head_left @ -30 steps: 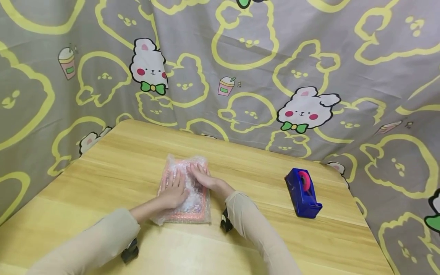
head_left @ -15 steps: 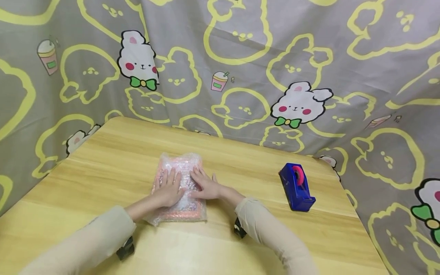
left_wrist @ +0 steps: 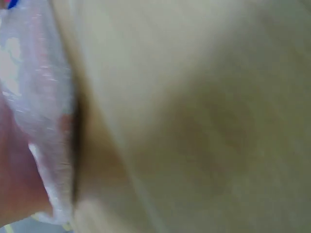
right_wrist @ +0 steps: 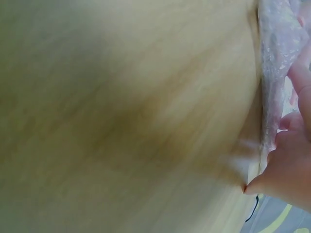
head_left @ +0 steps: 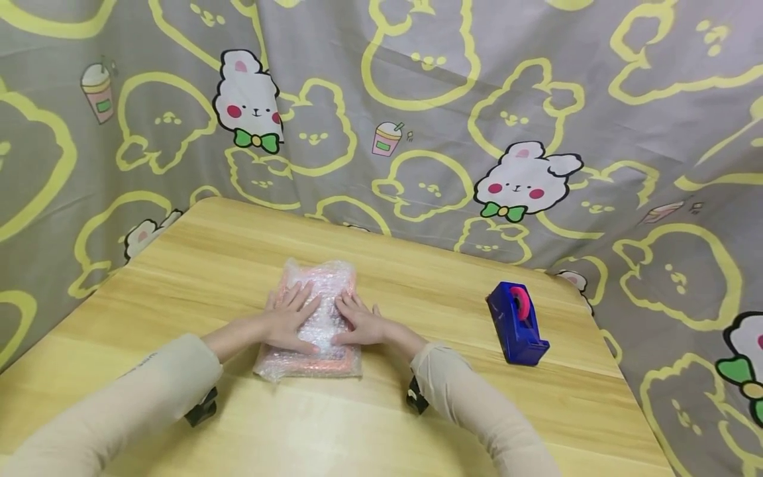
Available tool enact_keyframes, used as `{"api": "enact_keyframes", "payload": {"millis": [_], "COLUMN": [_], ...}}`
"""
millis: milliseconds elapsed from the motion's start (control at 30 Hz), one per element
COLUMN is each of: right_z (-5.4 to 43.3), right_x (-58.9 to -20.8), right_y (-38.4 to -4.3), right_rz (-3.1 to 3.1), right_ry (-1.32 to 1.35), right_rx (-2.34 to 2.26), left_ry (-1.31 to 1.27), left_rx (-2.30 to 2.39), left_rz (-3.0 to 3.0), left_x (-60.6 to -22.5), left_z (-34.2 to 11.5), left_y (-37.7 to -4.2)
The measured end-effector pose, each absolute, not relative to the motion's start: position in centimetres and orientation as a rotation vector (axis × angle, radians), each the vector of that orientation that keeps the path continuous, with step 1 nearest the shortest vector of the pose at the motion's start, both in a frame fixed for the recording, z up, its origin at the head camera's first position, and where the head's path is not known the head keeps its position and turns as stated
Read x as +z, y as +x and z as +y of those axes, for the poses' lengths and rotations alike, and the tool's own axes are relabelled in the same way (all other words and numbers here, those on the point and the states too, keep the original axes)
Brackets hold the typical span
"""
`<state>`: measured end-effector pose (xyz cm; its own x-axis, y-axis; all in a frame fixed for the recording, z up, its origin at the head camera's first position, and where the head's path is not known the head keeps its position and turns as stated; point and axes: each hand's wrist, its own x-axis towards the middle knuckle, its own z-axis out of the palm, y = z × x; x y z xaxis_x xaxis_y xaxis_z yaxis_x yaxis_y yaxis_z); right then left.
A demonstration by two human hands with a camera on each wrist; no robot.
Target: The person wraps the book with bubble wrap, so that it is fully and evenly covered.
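A flat rectangular item with a pink-orange border, wrapped in bubble wrap [head_left: 324, 301], lies on the wooden table. My left hand [head_left: 285, 329] rests on its left part, fingers spread. On the right side, my right hand [head_left: 368, 326] touches the wrap with extended fingers, the thumb pointing inward. The left wrist view shows the package's wrapped edge [left_wrist: 43, 82] beside part of the left hand [left_wrist: 17, 170]. In the right wrist view, the right hand [right_wrist: 291, 162] lies along the wrap's crinkled edge [right_wrist: 274, 53]. Both hands hide parts of the item's face.
A blue tape dispenser [head_left: 517, 328] with a pink-cored roll stands on the table [head_left: 417, 291] to the right. Behind and at both sides hangs a grey curtain [head_left: 334, 59] with yellow outlines and white rabbits. Black wrist cameras [head_left: 203, 407] sit under the cuffs.
My right hand has moved from the upper middle of the wrap to its right side. The left hand's fingers have spread and its wrist has shifted left. The head view has shifted slightly.
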<state>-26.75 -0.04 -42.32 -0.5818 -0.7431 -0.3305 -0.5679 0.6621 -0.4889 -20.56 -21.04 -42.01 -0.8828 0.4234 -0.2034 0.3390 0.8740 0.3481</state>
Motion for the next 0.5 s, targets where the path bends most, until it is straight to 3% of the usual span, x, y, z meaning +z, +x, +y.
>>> {"api": "enact_keyframes", "payload": {"millis": [133,500], "right_z": [-0.23,0.34], "right_x": [-42.59,-42.57], "right_y": [-26.69,-26.52], "right_rz": [2.351,2.372], "right_ry": [-1.027,-1.017], "right_rx": [-0.449,-0.462], "left_ry": [0.701,0.711], "left_rx": [0.386,0.425], "left_rz": [2.795,2.75], "left_x": [-42.89,-42.95], "left_z": [-21.38,-21.1], "left_y": [-20.86,-21.36]}}
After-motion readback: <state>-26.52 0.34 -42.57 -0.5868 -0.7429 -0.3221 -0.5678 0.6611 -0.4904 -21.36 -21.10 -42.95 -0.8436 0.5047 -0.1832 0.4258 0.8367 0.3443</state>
